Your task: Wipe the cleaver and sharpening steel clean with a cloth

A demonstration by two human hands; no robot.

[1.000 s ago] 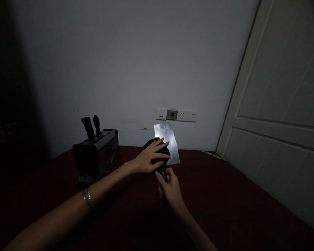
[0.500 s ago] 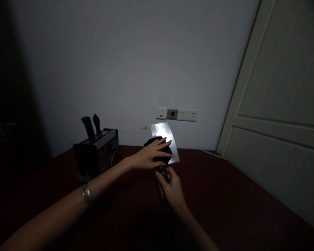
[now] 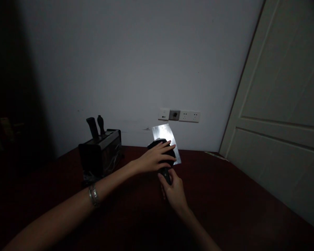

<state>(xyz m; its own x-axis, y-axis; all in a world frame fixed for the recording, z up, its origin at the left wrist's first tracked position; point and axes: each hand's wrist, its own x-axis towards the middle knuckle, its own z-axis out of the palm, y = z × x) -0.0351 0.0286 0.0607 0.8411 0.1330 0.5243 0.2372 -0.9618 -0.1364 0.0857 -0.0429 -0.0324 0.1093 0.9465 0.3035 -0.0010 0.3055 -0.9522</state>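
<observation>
Right hand (image 3: 176, 190): gripping cleaver (image 3: 164, 131) by handle (image 3: 166, 176) | left hand (image 3: 153, 158): splayed over black, probably cloth (image 3: 169, 153) | knife block (image 3: 101, 150) nearby

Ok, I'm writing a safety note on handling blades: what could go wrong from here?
The left-hand grip lies spread over a dark, cloth-like item in front of the broad blade; a slip might bring bare skin against the metal. The right-hand grip holds the handle just below; if it loosened, the blade could twist. The scene is dim, with glare on the metal, so the edge may be hard to judge.
</observation>
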